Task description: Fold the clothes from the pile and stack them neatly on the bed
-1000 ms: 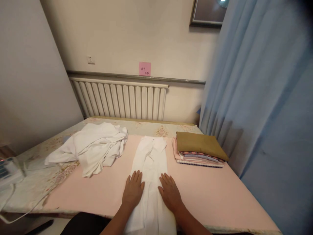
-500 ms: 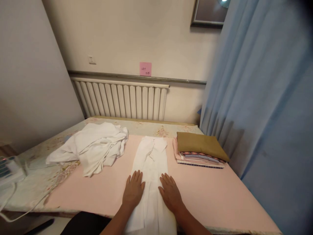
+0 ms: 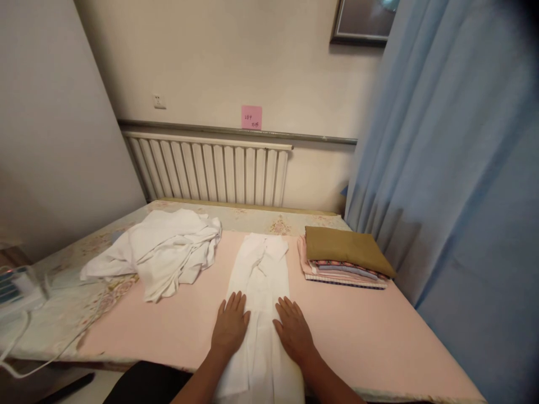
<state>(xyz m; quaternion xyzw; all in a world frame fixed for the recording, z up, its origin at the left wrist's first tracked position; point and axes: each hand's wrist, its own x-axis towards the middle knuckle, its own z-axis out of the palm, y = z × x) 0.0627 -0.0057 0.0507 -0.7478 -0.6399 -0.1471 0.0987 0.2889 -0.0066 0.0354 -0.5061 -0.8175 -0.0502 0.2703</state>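
Observation:
A long white garment, likely a pair of trousers (image 3: 261, 280), lies lengthwise on the pink cloth (image 3: 168, 334) in front of me, its near end running down past the bottom of the view. Small creases show near its far end. My left hand (image 3: 231, 322) rests flat on the garment's left edge, fingers stretched out. On the opposite edge, my right hand (image 3: 292, 328) lies flat too, fingers pointing away from me. Neither hand grips the fabric. To the left is a rumpled heap of white clothes (image 3: 164, 249).
At the right sits a neat stack of folded clothes (image 3: 347, 247), olive on top. A blue curtain (image 3: 446, 185) hangs beside it. Behind the bed is a radiator (image 3: 210, 168). A power strip (image 3: 21, 292) with a white cord (image 3: 54, 357) lies at the left.

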